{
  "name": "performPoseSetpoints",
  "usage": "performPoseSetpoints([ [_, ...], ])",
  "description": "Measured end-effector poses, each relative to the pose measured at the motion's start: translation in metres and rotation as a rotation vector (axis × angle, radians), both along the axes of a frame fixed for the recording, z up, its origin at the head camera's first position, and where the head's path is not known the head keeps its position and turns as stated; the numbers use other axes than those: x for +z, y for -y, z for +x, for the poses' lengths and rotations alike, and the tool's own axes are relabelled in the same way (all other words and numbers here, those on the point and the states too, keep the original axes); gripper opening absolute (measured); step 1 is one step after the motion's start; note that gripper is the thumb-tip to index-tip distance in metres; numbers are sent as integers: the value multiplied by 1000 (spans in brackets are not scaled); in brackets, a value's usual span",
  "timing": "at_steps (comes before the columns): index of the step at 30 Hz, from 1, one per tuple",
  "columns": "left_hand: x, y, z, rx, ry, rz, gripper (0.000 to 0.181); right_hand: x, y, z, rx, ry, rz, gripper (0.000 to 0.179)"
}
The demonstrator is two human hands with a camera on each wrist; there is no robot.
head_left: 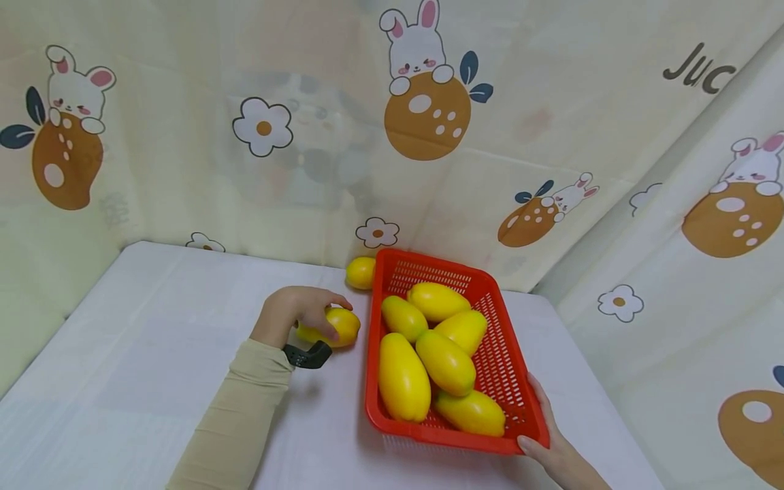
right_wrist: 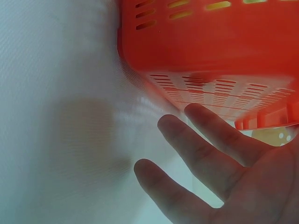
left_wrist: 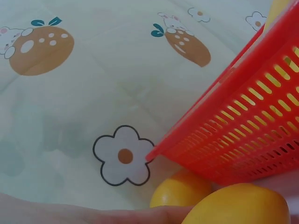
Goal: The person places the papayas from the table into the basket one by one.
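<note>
My left hand (head_left: pixel 300 313) grips a yellow mango (head_left: pixel 341 327) on the white table, just left of a red plastic basket (head_left: pixel 429 262). The left wrist view shows that mango (left_wrist: pixel 238 205) close up beside the basket wall (left_wrist: pixel 243 135). Several yellow mangoes (head_left: pixel 401 374) lie in the basket. A second loose mango (head_left: pixel 360 272) sits at the basket's far left corner, and it shows again, this mango (left_wrist: pixel 180 189), under the rim. My right hand (head_left: pixel 551 442) touches the basket's near right corner, its fingers (right_wrist: pixel 205 135) straight and spread against the basket (right_wrist: pixel 210 42).
A white cloth covers the table (head_left: pixel 153 340). Cream curtains with rabbit and flower prints (head_left: pixel 422 88) close it in at the back and right. A black wrist mount (head_left: pixel 309 355) sits below my left hand. Bare tabletop lies to the left.
</note>
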State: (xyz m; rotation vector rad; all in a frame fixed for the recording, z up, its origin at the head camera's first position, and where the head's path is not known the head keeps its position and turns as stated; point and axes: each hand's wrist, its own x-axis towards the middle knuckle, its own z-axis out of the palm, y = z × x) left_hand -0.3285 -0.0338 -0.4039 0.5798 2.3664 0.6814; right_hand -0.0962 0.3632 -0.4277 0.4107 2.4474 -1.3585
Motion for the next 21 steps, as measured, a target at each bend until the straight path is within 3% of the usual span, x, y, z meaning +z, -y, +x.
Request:
performPoseSetpoints([
  [7, -1, 2, 0, -11, 27, -4, 61, 0, 0, 1, 8, -15, -10, 94],
  [14, 1, 13, -3, -26, -6, -14, 60, 2, 2, 1, 11, -16, -14, 94],
  [21, 9, 28, -3, -24, -19, 33, 61, 2, 2, 1, 7, -10, -5, 94],
])
